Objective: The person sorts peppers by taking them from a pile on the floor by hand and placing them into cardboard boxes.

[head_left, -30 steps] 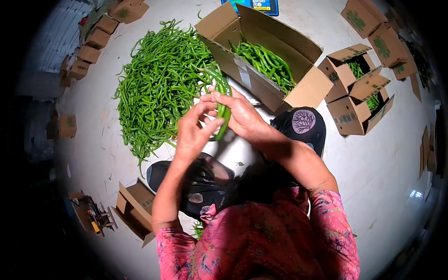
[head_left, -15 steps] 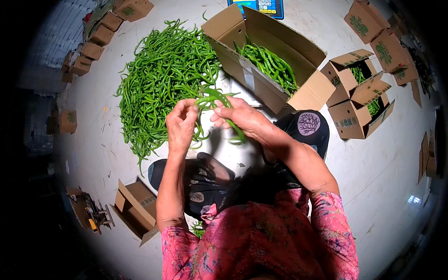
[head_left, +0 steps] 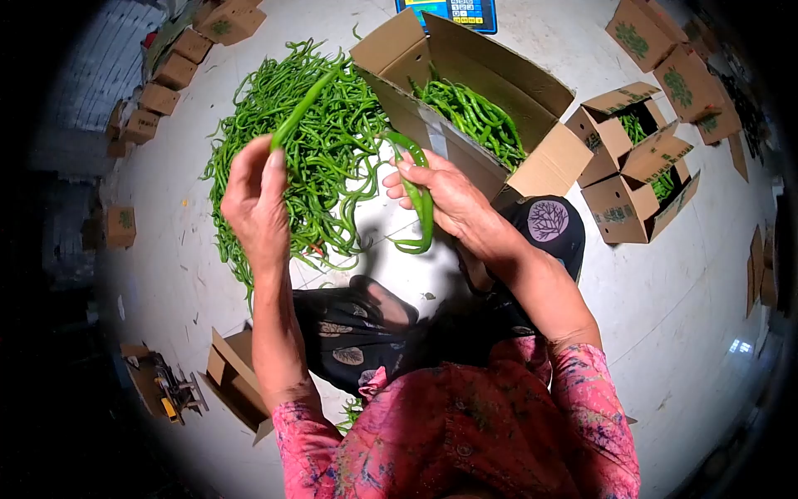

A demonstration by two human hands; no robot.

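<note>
1 pepper (head_left: 301,112) slants forward-right over the pile (head_left: 332,154)
Our left hand (head_left: 259,204) pinches its near end; right hand (head_left: 449,193), nearer box (head_left: 503,66), curls round other peppers (head_left: 426,218)

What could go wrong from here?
1. The left hand seems to pinch one pepper near its end, so it could slip and drop into the pile.
2. Peppers hang below the right hand's fingers; one might slide out onto the floor.
3. The right knee sits close to the box's flap; shifting the leg could nudge the box.
</note>
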